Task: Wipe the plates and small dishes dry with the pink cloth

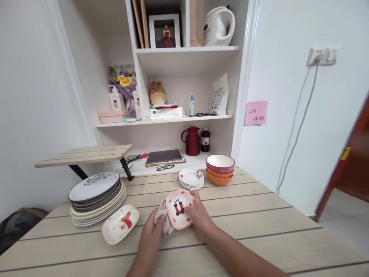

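Observation:
My right hand (pixel 198 215) grips the right side of a small square dish (pixel 175 223) with a pink rim, red dots and a cartoon figure, its thumb over the inside. The dish is tilted up above the table. At its left edge my left hand (pixel 152 231) is closed on a crumpled greyish-pink cloth (pixel 167 230), which touches the dish. To the left, an oblong dish (pixel 111 230) with a red and beige pattern lies on the slatted table (pixel 184 256).
A tall stack of plates (pixel 95 188) stands at left by a raised wooden shelf (pixel 86 157). Behind my hands are stacked small white plates (pixel 190 176) and nested bowls (pixel 220 177). Farther back, a red jug (pixel 192 142) and a laptop (pixel 164 156) sit under the shelving.

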A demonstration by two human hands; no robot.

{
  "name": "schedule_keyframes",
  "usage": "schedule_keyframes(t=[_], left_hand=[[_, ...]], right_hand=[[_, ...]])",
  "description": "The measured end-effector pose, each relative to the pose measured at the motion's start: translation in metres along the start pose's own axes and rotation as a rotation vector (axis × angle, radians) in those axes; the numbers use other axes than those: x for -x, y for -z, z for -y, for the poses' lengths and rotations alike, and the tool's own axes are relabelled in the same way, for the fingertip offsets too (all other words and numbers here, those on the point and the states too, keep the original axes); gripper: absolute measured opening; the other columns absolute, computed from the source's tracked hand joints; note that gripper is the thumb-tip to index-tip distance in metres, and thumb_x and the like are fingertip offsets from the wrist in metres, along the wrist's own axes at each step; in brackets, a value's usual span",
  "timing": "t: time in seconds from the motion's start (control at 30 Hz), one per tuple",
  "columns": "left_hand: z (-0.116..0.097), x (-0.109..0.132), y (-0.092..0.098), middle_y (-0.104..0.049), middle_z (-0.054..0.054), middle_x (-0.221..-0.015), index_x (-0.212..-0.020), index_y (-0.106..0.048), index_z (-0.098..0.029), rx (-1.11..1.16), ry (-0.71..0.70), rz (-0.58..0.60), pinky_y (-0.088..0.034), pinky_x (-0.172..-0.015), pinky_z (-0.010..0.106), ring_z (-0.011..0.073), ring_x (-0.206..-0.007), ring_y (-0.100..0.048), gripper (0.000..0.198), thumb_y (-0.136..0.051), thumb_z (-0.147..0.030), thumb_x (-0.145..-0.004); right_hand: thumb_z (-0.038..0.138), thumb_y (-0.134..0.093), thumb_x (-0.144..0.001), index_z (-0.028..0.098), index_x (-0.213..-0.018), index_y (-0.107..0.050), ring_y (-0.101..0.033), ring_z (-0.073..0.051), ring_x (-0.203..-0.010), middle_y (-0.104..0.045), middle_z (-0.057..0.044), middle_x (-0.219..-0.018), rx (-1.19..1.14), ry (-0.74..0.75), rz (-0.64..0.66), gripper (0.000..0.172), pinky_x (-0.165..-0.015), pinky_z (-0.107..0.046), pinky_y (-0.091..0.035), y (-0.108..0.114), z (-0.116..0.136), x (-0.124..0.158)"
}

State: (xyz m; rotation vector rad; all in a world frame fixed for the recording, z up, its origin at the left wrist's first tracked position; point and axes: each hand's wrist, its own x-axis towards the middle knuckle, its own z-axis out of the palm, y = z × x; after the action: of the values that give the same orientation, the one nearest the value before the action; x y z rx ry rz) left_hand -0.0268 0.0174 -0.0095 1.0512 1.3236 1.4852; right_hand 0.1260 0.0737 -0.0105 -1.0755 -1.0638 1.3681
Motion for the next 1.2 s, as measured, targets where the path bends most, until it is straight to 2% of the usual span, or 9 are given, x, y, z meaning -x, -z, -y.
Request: schedule_keyframes(t=[0.13,0.3,0.5,0.67,0.8,0.9,0.97,1.13,1.2], left_hand=[[-0.010,0.002,-0.009,-0.070,0.010,-0.109,-0.106,-0.065,-0.019,0.299,0.173,0.030,-0.049,-0.090,0.034,0.0221,-0.099,-0.065,0.038,-0.069,-0.037,-0.074],[-0.016,-0.008,-0.022,-0.071,0.008,-0.102,-0.104,-0.065,-0.018,0.429,0.291,-0.006,-0.054,-0.075,0.028,0.0154,-0.081,-0.067,0.031,-0.071,-0.026,-0.074],[-0.014,-0.038,-0.028,-0.068,0.008,-0.108,-0.111,-0.062,-0.019,0.330,0.124,0.015,-0.052,-0.077,0.029,0.0171,-0.090,-0.065,0.042,-0.071,-0.034,-0.074],[-0.002,-0.047,-0.021,-0.067,0.006,-0.112,-0.115,-0.059,-0.021,0.146,-0.029,-0.089,-0.046,-0.089,0.030,0.0204,-0.105,-0.061,0.050,-0.069,-0.045,-0.073],[-0.001,-0.038,-0.023,-0.065,0.005,-0.111,-0.111,-0.059,-0.022,0.005,-0.086,-0.038,-0.045,-0.088,0.031,0.0219,-0.102,-0.060,0.042,-0.063,-0.045,-0.077],[0.001,-0.034,-0.027,-0.063,0.006,-0.109,-0.097,-0.064,-0.022,-0.158,-0.290,-0.008,-0.042,-0.094,0.033,0.0238,-0.105,-0.057,0.028,-0.063,-0.038,-0.075],[0.004,-0.036,-0.030,-0.060,0.006,-0.107,-0.091,-0.065,-0.022,-0.225,-0.379,-0.048,-0.039,-0.098,0.035,0.0248,-0.109,-0.054,0.022,-0.064,-0.030,-0.071],[0.009,-0.041,-0.031,-0.059,0.008,-0.109,-0.108,-0.052,-0.020,-0.123,-0.236,-0.234,-0.044,-0.091,0.036,0.0227,-0.101,-0.058,0.043,-0.066,-0.031,-0.069],[0.009,-0.041,-0.029,-0.060,0.008,-0.110,-0.114,-0.049,-0.020,-0.067,-0.197,-0.188,-0.045,-0.087,0.033,0.0216,-0.098,-0.060,0.051,-0.067,-0.038,-0.070]], right_hand=[[0.008,-0.054,-0.049,0.022,-0.114,-0.049,-0.065,-0.021,-0.077,-0.069,-0.003,-0.089,-0.202,-0.096,0.102,0.067,-0.059,-0.028,-0.051,0.007,0.011,0.001],[0.007,-0.058,-0.048,0.016,-0.097,-0.058,-0.066,-0.025,-0.073,-0.070,-0.006,-0.078,-0.408,-0.248,0.099,0.049,-0.063,-0.038,-0.054,0.016,0.021,-0.004],[0.014,-0.060,-0.058,0.018,-0.103,-0.056,-0.064,-0.022,-0.067,-0.069,-0.007,-0.082,-0.405,-0.193,-0.032,0.045,-0.056,-0.036,-0.053,0.012,0.014,-0.005],[0.019,-0.054,-0.063,0.020,-0.107,-0.055,-0.064,-0.022,-0.077,-0.067,-0.006,-0.089,-0.240,-0.018,-0.132,0.044,-0.057,-0.031,-0.052,0.008,0.009,-0.006],[0.018,-0.049,-0.064,0.021,-0.107,-0.054,-0.062,-0.020,-0.078,-0.065,-0.006,-0.094,-0.103,0.084,-0.180,0.044,-0.056,-0.027,-0.050,0.008,0.008,-0.006],[0.017,-0.045,-0.064,0.022,-0.109,-0.052,-0.060,-0.018,-0.076,-0.064,-0.005,-0.094,-0.072,0.117,-0.180,0.046,-0.055,-0.025,-0.048,0.007,0.007,-0.004],[0.017,-0.045,-0.064,0.022,-0.108,-0.052,-0.060,-0.018,-0.077,-0.064,-0.004,-0.092,-0.064,0.140,-0.157,0.045,-0.059,-0.025,-0.049,0.006,0.008,-0.001],[0.012,-0.049,-0.058,0.021,-0.111,-0.053,-0.061,-0.020,-0.084,-0.066,-0.003,-0.095,-0.143,0.121,-0.075,0.054,-0.067,-0.028,-0.051,0.005,0.008,0.003],[0.011,-0.049,-0.055,0.020,-0.113,-0.054,-0.062,-0.020,-0.082,-0.067,-0.004,-0.095,-0.205,0.085,-0.047,0.059,-0.067,-0.029,-0.051,0.006,0.006,0.002]])
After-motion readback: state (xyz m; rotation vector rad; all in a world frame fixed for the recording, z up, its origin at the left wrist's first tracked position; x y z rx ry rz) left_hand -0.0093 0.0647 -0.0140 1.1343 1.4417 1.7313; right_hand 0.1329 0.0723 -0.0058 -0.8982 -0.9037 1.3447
